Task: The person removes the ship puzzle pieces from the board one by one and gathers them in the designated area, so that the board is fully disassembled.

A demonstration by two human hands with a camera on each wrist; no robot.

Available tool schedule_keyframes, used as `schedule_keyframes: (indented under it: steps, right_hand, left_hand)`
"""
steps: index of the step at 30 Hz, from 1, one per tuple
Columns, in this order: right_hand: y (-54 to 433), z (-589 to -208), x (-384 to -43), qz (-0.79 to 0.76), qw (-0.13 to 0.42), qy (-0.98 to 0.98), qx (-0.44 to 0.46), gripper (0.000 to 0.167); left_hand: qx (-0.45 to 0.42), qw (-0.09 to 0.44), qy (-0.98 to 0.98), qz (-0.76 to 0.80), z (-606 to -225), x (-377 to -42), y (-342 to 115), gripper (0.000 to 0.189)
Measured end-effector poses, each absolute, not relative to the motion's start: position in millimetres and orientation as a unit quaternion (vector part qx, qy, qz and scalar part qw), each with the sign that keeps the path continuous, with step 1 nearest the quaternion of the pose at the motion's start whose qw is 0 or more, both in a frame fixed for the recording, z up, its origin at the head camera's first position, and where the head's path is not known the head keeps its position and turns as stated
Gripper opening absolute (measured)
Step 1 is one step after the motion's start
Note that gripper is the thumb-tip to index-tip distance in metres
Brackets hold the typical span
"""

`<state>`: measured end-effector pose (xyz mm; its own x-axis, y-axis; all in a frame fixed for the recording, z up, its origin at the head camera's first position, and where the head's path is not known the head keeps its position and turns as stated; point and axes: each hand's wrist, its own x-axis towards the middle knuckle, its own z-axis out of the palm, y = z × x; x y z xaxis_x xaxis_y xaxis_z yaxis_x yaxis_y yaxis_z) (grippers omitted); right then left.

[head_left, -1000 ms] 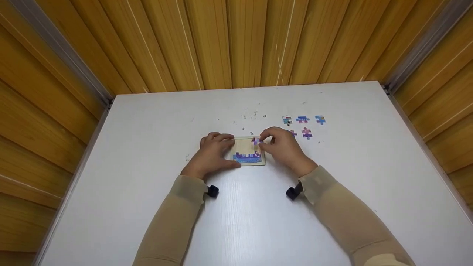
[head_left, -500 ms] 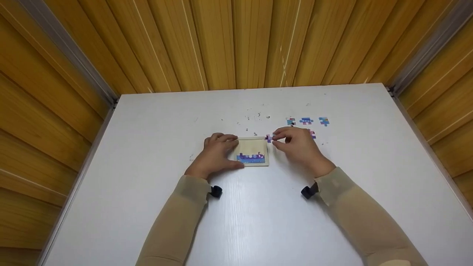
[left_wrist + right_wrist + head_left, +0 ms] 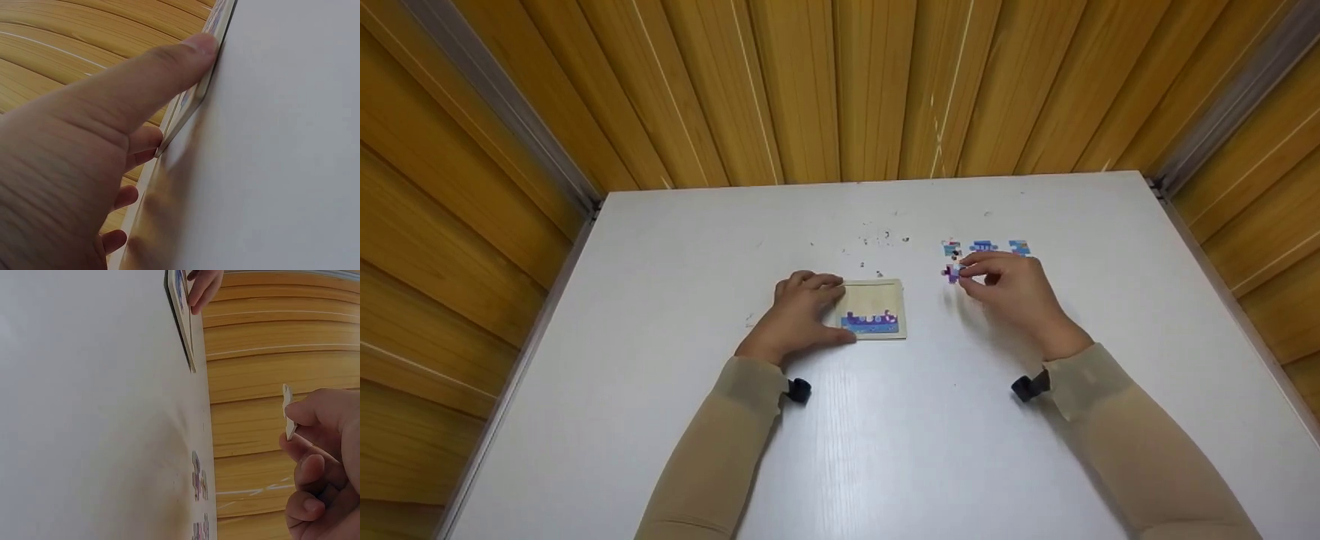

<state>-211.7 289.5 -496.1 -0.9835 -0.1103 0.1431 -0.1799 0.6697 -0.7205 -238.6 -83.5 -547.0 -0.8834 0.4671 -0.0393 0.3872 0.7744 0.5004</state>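
Observation:
My left hand point(image 3: 799, 315) holds a small pale wooden puzzle tray point(image 3: 870, 298) by its left side, thumb at the near edge and fingers at the far edge. Blue and purple jigsaw pieces point(image 3: 870, 323) fill the tray's near part; bare wood shows behind them. To the right of the tray, my right hand point(image 3: 1012, 289) pinches a purple jigsaw piece point(image 3: 950, 273) between thumb and fingertips. In the right wrist view this piece point(image 3: 288, 413) is seen edge-on, raised off the table. The left wrist view has my thumb point(image 3: 169, 70) on the tray's edge.
Loose jigsaw pieces lie on the white table point(image 3: 840, 450) beyond my right hand: one at the left point(image 3: 952, 246), a blue one point(image 3: 983, 245) and one at the right point(image 3: 1019, 246). The hand hides the area behind it. Small dark specks dot the table behind the tray.
My right hand has lifted the purple piece out from over the tray's right side and carried it right, towards the loose pieces. The left hand keeps its hold on the tray.

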Motion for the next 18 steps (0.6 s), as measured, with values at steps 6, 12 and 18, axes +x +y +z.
schedule_keyframes:
  steps: [6, 12, 18]
  right_hand:
    - [307, -495, -209, 0.414, 0.073, -0.905, 0.068, 0.015]
    - [318, -497, -208, 0.413, 0.062, -0.908, 0.039, 0.020]
    - [327, -504, -212, 0.409, 0.071, -0.909, 0.038, 0.019]
  left_hand:
    - [0.235, 0.081, 0.937, 0.246, -548, -239, -84, 0.094]
    - [0.235, 0.082, 0.937, 0.244, -548, -239, -83, 0.094]
    - [0.229, 0.081, 0.938, 0.247, -547, -239, -84, 0.094]
